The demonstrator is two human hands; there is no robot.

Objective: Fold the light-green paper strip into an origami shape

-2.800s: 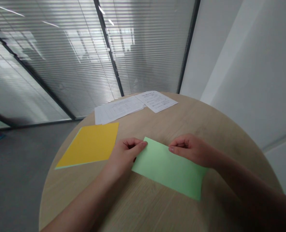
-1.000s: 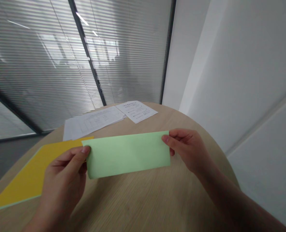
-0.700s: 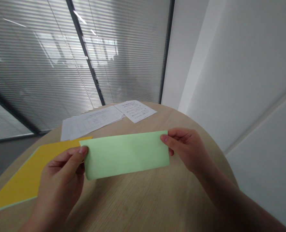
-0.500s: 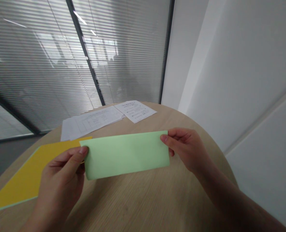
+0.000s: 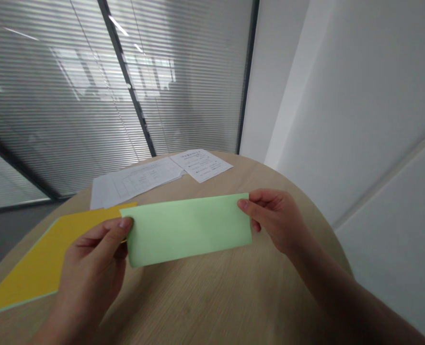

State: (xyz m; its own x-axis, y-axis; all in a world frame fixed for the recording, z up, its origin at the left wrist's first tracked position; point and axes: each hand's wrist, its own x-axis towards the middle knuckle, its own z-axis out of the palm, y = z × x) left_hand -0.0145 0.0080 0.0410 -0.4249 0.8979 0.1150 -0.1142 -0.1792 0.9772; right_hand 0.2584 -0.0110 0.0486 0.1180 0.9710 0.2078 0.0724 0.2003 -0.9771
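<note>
While a bare left hand [image 5: 92, 263] pinches a pale green, rectangular piece of paper [image 5: 190, 230] near its upper left corner, a bare right hand [image 5: 279, 220] pinches it at the upper right corner. Held between the two, both grips narrowed onto its ends, the green paper is raised above a round, light wood-grain table [image 5: 205, 302], broad side toward the viewer. At left on the table, partly hidden by the left hand, a flat yellow sheet [image 5: 36, 258] lies with a pale green edge [image 5: 21, 303] showing beneath it. Farther back, white printed sheets [image 5: 140, 179] overlap, their print too small to read. Beyond are grey horizontal blinds [image 5: 79, 124] and a plain white wall [image 5: 370, 96].
</note>
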